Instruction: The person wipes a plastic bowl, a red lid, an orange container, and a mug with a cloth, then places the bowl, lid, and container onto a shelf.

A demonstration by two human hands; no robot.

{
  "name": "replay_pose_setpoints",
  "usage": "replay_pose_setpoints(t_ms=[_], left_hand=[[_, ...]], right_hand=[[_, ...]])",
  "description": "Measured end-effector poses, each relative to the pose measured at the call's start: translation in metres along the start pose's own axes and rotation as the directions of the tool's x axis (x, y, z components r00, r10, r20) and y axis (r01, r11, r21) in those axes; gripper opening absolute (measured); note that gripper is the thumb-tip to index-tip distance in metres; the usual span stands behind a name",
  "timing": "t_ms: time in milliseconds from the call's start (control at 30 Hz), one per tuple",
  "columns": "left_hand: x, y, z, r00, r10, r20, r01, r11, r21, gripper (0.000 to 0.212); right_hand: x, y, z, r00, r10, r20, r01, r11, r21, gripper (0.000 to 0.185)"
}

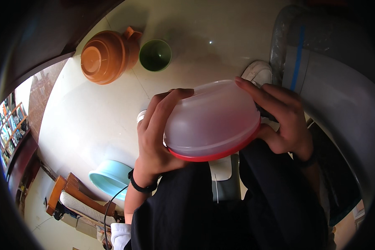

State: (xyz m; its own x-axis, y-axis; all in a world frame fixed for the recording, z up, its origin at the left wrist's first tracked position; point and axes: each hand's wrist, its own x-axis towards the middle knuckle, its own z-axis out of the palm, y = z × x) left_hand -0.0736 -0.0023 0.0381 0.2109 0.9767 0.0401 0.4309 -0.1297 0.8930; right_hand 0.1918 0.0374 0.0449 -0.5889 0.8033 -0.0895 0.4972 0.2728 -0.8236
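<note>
Between my two hands is a translucent plastic container point(211, 118), held tilted above my lap. A red lid or rim point(206, 157) runs along its lower edge, on the side towards me. My left hand point(157, 134) grips the container's left side, fingers over the top and thumb beneath the red edge. On the other side my right hand point(281, 115) holds it, index fingertip on the upper edge and thumb near the red part. The container's far underside is hidden. My knees in black trousers point(184, 200) lie just below it.
Ahead on the pale floor point(109, 115) are an orange plastic vessel point(104, 57) with a handle and a green cup or bowl point(155, 55). A light blue basin point(109, 176) stands to the left, near a wooden seat with a cushion point(84, 206). A large grey padded object point(328, 75) fills the right side.
</note>
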Motion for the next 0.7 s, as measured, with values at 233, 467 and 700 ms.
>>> replay_pose_setpoints(t_ms=[233, 467, 700], left_hand=[[0.006, 0.004, 0.005, 0.997, 0.063, 0.033, -0.066, 0.993, 0.101, 0.070], [-0.001, -0.003, 0.011, 0.996, -0.012, 0.088, 0.011, 1.000, 0.009, 0.073], [-0.013, -0.006, 0.015, 0.982, -0.101, 0.157, 0.113, 0.991, -0.070, 0.076]], right_hand=[[-0.004, -0.005, -0.003, 0.978, -0.206, -0.013, 0.202, 0.968, -0.146, 0.091], [-0.004, -0.008, 0.009, 0.964, -0.250, -0.093, 0.220, 0.941, -0.257, 0.074], [0.000, -0.009, 0.010, 0.972, -0.236, -0.019, 0.222, 0.936, -0.272, 0.068]])
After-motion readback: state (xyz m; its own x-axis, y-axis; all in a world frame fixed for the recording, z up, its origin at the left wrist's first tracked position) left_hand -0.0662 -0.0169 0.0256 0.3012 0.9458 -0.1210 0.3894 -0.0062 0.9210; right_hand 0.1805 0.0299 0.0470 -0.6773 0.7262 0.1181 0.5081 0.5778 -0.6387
